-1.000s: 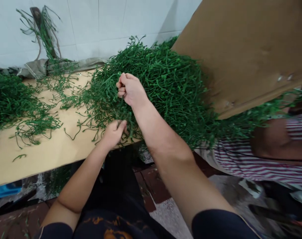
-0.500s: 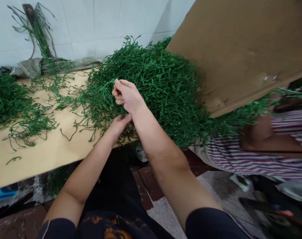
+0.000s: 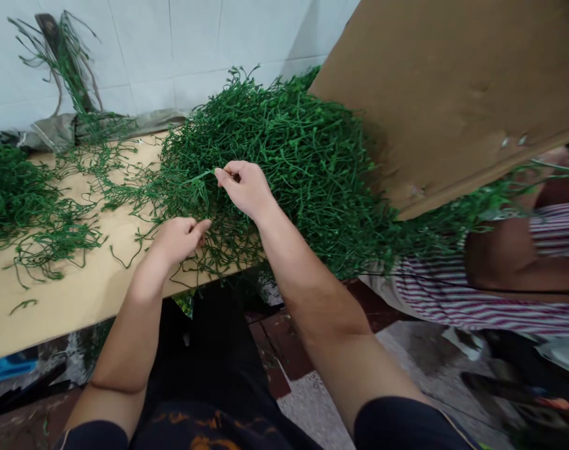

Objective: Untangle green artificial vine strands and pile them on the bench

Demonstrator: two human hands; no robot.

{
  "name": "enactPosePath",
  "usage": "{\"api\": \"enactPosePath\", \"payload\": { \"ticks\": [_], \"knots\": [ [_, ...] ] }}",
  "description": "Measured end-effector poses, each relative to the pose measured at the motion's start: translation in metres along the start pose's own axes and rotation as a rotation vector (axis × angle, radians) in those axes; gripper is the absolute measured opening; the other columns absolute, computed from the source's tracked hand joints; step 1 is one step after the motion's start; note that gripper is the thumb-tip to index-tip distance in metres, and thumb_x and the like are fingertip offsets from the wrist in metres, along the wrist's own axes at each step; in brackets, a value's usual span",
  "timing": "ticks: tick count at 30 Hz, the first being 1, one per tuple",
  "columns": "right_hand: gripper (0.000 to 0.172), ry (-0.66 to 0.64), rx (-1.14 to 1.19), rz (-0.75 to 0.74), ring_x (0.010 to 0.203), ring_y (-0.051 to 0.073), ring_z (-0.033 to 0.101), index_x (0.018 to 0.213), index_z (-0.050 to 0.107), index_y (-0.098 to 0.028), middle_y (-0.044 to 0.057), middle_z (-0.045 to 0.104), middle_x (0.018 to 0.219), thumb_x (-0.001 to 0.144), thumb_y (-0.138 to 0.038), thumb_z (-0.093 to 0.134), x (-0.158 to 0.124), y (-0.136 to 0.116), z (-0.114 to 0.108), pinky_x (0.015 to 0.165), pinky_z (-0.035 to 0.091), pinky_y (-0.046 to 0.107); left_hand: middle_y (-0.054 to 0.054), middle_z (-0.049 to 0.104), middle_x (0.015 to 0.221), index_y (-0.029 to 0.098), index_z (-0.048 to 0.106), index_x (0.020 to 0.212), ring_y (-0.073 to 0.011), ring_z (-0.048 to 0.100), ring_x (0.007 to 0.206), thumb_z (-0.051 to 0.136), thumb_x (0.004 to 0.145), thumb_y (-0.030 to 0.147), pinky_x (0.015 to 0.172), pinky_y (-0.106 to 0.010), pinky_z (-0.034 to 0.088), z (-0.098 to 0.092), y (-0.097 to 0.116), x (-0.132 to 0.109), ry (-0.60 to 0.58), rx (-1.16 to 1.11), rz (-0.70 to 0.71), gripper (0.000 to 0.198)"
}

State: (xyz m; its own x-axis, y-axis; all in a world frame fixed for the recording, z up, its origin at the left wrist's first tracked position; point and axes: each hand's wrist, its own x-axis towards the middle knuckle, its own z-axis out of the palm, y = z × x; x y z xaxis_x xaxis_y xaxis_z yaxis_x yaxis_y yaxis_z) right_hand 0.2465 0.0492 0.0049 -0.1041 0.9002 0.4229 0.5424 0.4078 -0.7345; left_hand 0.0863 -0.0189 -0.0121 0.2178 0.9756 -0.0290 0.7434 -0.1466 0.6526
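Between thumb and fingertips, my right hand (image 3: 244, 187) pinches a thin green stem (image 3: 197, 178) that points left over a large heap of green stems (image 3: 303, 156). The stems are thin and curly with small knobbed tips; whether they are plant or plastic I cannot tell. My left hand (image 3: 179, 239) is closed at the heap's lower left edge, just above the board, its thumb and forefinger together and pointing right. Anything inside its curled fingers is hidden.
The heap rests on a tan board (image 3: 101, 281). A smaller green pile (image 3: 12, 194) lies at far left. A large cardboard sheet (image 3: 453, 94) leans over the right side. Behind it sits a person in a striped garment (image 3: 453, 306). Stems hang on a dark upright (image 3: 54, 37) by the wall.
My left hand has moved left, away from under my right wrist, and its fingers now show. My right hand has shifted slightly down and still pinches the stem.
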Motion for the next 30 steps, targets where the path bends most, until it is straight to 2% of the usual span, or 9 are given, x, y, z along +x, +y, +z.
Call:
{"api": "enactPosePath", "payload": {
  "ticks": [3,5,8,10,13,18,24,27,30],
  "knots": [
    [0.034,0.029,-0.004,-0.035,0.057,0.010,0.036,0.050,0.042,-0.019,-0.002,0.037,0.051,0.081,-0.026,0.051,-0.002,-0.003,0.001,0.059,0.030,0.026,-0.003,0.056,0.071,0.017,0.054,0.074,-0.0146,0.050,0.066,0.050,0.077,0.051,0.065,-0.028,0.039,0.011,-0.015,0.025,0.308,-0.136,-0.058,0.035],
    [0.033,-0.004,0.050,-0.030,0.058,0.011,0.038,0.051,0.043,-0.019,-0.002,0.038,0.052,0.082,-0.027,0.048,-0.003,-0.004,0.005,0.059,0.031,0.026,-0.007,0.057,0.091,0.014,0.051,0.091,-0.0149,0.052,0.077,0.062,0.069,0.048,0.071,-0.028,0.041,0.022,-0.019,0.041,0.415,-0.285,-0.064,0.042],
    [0.030,-0.096,0.094,-0.004,0.057,0.010,0.039,0.051,0.040,-0.019,-0.002,0.038,0.053,0.079,-0.023,0.049,-0.006,-0.005,0.014,0.056,0.032,0.024,-0.010,0.056,0.101,0.011,0.046,0.105,-0.0147,0.054,0.085,0.068,0.066,0.040,0.076,-0.027,0.043,0.035,-0.020,0.058,0.369,-0.522,-0.073,0.053],
    [0.025,-0.166,0.068,0.016,0.056,0.010,0.038,0.052,0.040,-0.019,-0.003,0.040,0.053,0.073,-0.017,0.052,-0.008,-0.003,0.016,0.054,0.032,0.024,-0.008,0.058,0.097,0.011,0.048,0.105,-0.0143,0.055,0.085,0.065,0.071,0.034,0.079,-0.027,0.043,0.038,-0.020,0.061,0.321,-0.583,-0.055,0.045],
    [0.022,-0.263,0.027,0.086,0.054,0.009,0.039,0.056,0.045,-0.019,-0.003,0.045,0.055,0.068,-0.023,0.062,-0.008,0.001,0.010,0.052,0.031,0.024,-0.008,0.062,0.095,0.012,0.055,0.098,-0.0161,0.056,0.089,0.051,0.082,0.029,0.085,-0.029,0.042,0.038,-0.023,0.059,0.356,-0.474,-0.009,0.024],
    [0.032,-0.109,-0.031,0.118,0.054,0.009,0.041,0.059,0.053,-0.017,-0.002,0.047,0.053,0.065,-0.045,0.068,0.013,0.003,0.006,0.055,0.032,0.025,-0.010,0.061,0.105,0.015,0.057,0.103,-0.0202,0.055,0.098,0.044,0.086,0.028,0.088,-0.031,0.040,0.042,-0.021,0.049,0.444,-0.163,0.088,0.025],
    [0.031,-0.378,-0.099,0.148,0.048,0.009,0.035,0.041,0.050,-0.017,-0.004,0.037,0.039,0.064,-0.014,0.069,0.040,-0.002,0.036,0.055,0.028,0.026,-0.010,0.059,0.093,0.016,0.059,0.089,-0.0187,0.054,0.086,0.033,0.090,0.032,0.078,-0.029,0.041,0.042,-0.015,0.041,0.418,-0.047,0.126,0.031],
    [0.023,-0.257,0.098,0.185,0.046,0.007,0.035,0.049,0.054,-0.016,-0.005,0.042,0.042,0.071,-0.007,0.057,0.041,-0.001,0.044,0.051,0.029,0.024,-0.008,0.058,0.084,0.017,0.058,0.077,-0.0176,0.054,0.081,0.032,0.091,0.031,0.075,-0.028,0.040,0.041,-0.018,0.042,0.440,-0.075,0.117,0.033],
    [0.022,-0.118,0.406,0.332,0.044,0.006,0.040,0.057,0.054,-0.015,-0.006,0.045,0.046,0.077,-0.008,0.049,0.038,0.000,0.046,0.047,0.033,0.020,-0.006,0.057,0.081,0.017,0.056,0.076,-0.0166,0.053,0.079,0.037,0.089,0.034,0.076,-0.027,0.040,0.043,-0.022,0.047,0.468,-0.191,0.126,0.029]
  ]
}}
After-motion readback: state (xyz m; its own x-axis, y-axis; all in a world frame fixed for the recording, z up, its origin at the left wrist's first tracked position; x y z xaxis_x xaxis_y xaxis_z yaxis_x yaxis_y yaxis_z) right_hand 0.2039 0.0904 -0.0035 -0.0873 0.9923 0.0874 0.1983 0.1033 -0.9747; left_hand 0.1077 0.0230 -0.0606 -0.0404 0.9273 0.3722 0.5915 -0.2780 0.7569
